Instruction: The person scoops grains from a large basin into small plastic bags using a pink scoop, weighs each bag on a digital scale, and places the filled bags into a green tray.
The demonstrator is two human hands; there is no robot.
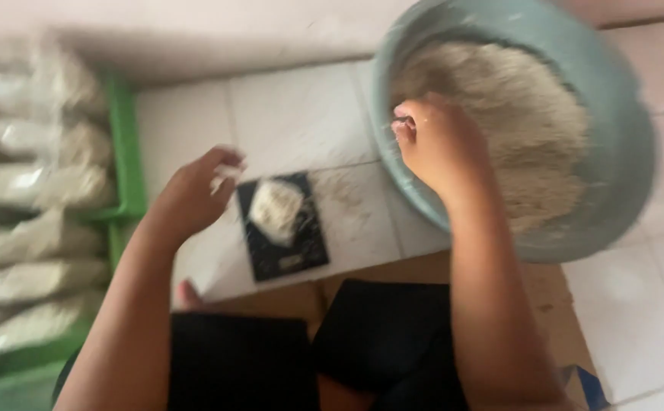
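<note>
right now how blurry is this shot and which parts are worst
Head view: motion blur all over, worst on the packed bags in the green crate at left; the left hand is smeared, the right hand at the grey-blue basin slightly clearer; the black scale reads best; soft even light, no glare.

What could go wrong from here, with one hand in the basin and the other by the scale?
1. The small clear bag of pale shreds sits loose on the flat black scale; the left hand beside it could tip it.
2. The right hand lifts from the heaped round grey-green plastic basin; more shreds may scatter onto the white tiled floor, where some already lie.
</note>
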